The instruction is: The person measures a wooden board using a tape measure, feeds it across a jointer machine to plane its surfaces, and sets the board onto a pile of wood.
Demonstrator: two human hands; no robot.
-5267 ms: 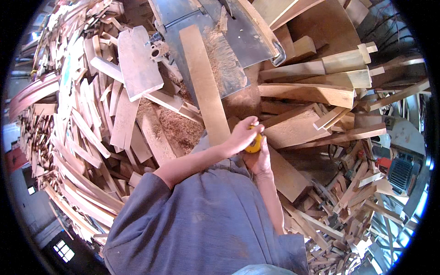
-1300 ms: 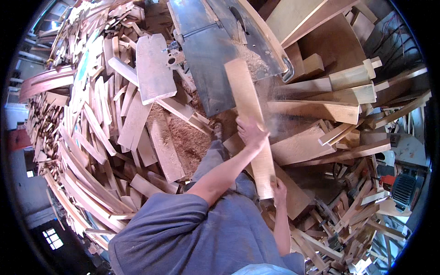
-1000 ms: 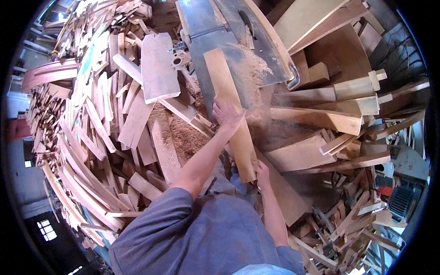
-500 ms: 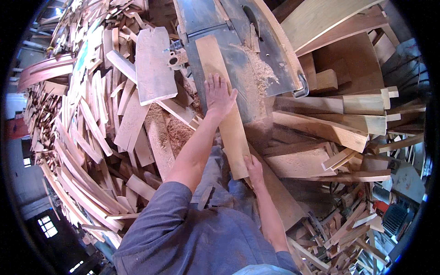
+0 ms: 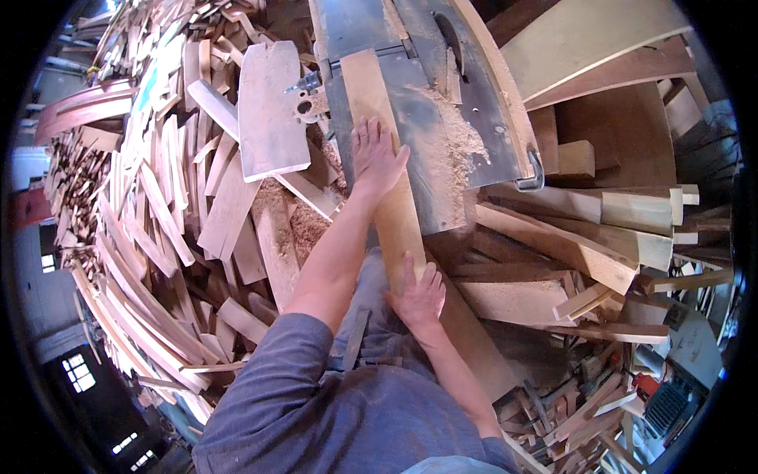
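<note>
A long, flat wooden board lies lengthwise on the grey metal table of a woodworking machine. Its far end reaches the dark slot across the table, and its near end overhangs toward my body. My left hand presses flat on top of the board, fingers stretched forward. At the near end, my right hand rests with fingers spread, touching the board; its palm lies at the end edge, which it partly hides. Sawdust is strewn over the table just right of the board.
A wooden fence runs along the table's right side, near a slot with a dark blade-like part. Offcuts are heaped at left. A wide plank stands beside the machine. Thick beams are stacked at right.
The board has slid slightly forward to the slot. My right hand has gone from gripping the board's right edge to resting spread at its near end. My left hand still lies on the board.
</note>
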